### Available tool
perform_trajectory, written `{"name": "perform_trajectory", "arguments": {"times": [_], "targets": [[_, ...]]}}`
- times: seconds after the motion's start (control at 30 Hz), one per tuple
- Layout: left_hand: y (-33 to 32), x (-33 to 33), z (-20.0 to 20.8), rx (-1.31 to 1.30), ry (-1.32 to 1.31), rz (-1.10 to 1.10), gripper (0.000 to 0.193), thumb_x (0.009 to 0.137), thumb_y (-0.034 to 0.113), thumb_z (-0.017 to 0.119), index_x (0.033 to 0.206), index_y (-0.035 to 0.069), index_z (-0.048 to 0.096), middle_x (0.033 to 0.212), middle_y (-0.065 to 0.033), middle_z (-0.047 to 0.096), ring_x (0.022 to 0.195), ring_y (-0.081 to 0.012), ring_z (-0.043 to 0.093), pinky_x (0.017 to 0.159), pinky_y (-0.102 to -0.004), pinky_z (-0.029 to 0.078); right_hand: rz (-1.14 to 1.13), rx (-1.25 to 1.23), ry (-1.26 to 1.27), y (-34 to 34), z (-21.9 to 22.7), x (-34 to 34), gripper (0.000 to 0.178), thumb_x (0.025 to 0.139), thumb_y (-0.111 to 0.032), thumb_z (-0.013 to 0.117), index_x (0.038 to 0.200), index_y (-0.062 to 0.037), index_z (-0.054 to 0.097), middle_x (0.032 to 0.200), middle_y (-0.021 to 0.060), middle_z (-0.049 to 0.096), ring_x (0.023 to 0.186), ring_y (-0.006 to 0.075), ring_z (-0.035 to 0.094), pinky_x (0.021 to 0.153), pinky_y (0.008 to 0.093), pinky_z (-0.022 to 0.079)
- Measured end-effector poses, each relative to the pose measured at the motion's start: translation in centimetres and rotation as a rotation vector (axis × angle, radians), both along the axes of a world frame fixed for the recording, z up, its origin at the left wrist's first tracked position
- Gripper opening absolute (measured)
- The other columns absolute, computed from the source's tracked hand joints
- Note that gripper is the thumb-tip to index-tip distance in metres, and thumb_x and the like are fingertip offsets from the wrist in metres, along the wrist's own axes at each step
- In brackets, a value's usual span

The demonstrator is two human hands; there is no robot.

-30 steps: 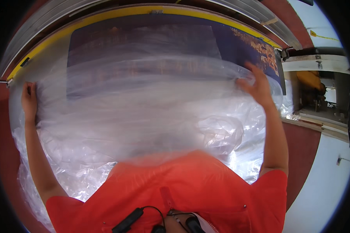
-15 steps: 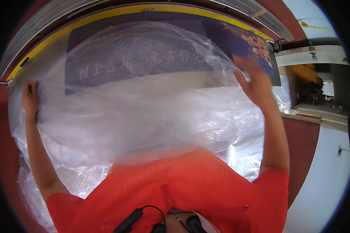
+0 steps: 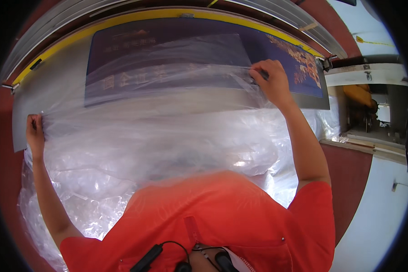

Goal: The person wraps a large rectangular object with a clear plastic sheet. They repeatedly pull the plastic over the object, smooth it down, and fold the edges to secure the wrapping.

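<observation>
A large sheet of clear plastic film [image 3: 163, 122] is stretched between my two hands and droops toward my red shirt. My left hand [image 3: 35, 131] pinches its edge at the far left, over the grey board [image 3: 54, 86]. On the right, my right hand [image 3: 273, 80] grips the film's other corner, fingers closed, above a dark blue printed panel [image 3: 258, 50]. Gold lettering and an orange blossom pattern decorate that panel. The film veils its lower part, while the blossom end lies uncovered.
A yellow strip [image 3: 140, 17] runs along the far edge, with grey metal rails [image 3: 276, 12] behind it. Crumpled film [image 3: 95, 204] hangs at the near side. A clamp-like fitting [image 3: 328, 62] sits at the right corner. Red floor [image 3: 349, 177] shows at the right.
My right hand has moved left and closed on the film. My left hand has come slightly nearer. The billowing film has drawn into a taut edge, baring more of the panel's top.
</observation>
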State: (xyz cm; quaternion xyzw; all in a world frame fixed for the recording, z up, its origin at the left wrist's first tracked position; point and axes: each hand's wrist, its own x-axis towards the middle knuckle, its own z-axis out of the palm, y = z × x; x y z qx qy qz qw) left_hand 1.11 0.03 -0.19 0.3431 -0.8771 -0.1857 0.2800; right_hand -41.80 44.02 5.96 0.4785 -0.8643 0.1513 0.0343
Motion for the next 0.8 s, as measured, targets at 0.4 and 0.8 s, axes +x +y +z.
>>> {"name": "perform_trajectory", "arguments": {"times": [0.4, 0.8], "targets": [[-0.3, 0.6, -0.3, 0.138, 0.062, 0.053, 0.015, 0.083, 0.013, 0.046, 0.073, 0.003, 0.042, 0.066, 0.0029, 0.036, 0.061, -0.0062, 0.030, 0.057, -0.0167, 0.028, -0.183, 0.148, -0.471, -8.3, -1.2, -8.2, 0.025, 0.074, -0.025, 0.057, 0.069, -0.0021, 0.051, 0.060, 0.0055, 0.052, 0.049, 0.0095, 0.049, 0.045, 0.0205, 0.040], [-0.2, -1.4, 6.9, 0.585, 0.524, 0.218, 0.013, 0.083, 0.018, 0.046, 0.089, 0.007, 0.048, 0.080, 0.0017, 0.047, 0.081, -0.0070, 0.045, 0.070, -0.0211, 0.037, -0.291, -0.544, -0.411, -8.2, -2.4, -2.6, 0.017, 0.077, -0.021, 0.051, 0.077, -0.0039, 0.048, 0.068, 0.0068, 0.055, 0.063, 0.0171, 0.056, 0.052, 0.0276, 0.042]]}}
